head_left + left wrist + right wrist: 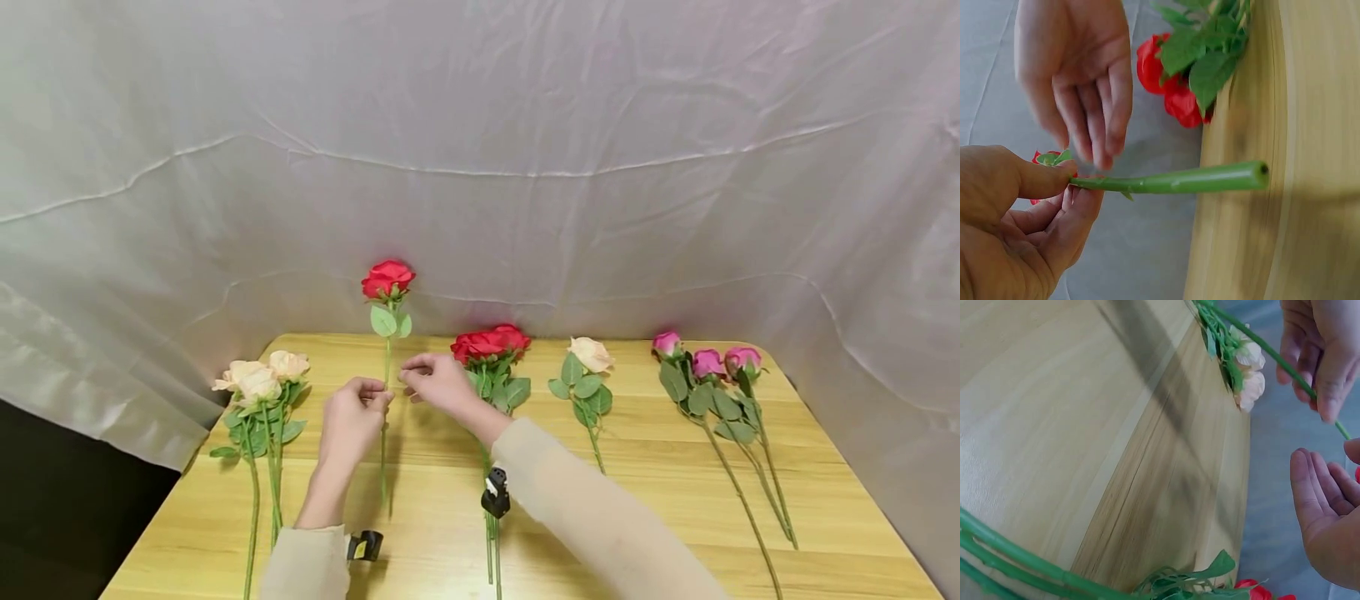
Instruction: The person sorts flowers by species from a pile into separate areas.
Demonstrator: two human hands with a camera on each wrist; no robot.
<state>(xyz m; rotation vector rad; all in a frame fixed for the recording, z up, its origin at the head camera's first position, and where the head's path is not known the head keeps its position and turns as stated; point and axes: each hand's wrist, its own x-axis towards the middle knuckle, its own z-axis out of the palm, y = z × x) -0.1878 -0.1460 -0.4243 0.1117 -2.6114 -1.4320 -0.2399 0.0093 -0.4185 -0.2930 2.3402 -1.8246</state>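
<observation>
Between thumb and fingertips, my left hand pinches the green stem of a single red rose. The rose stands upright above the table, bloom at the top and two leaves just under it. My right hand is close beside that stem, on its right, with nothing in it. Its fingers look fairly straight and relaxed in the left wrist view. Under the right forearm lies a bunch of red roses, its stems partly hidden by the arm.
Cream roses lie in a bunch at the table's left. One cream rose lies right of the red bunch, and pink roses lie farther right. A grey curtain hangs behind the wooden table.
</observation>
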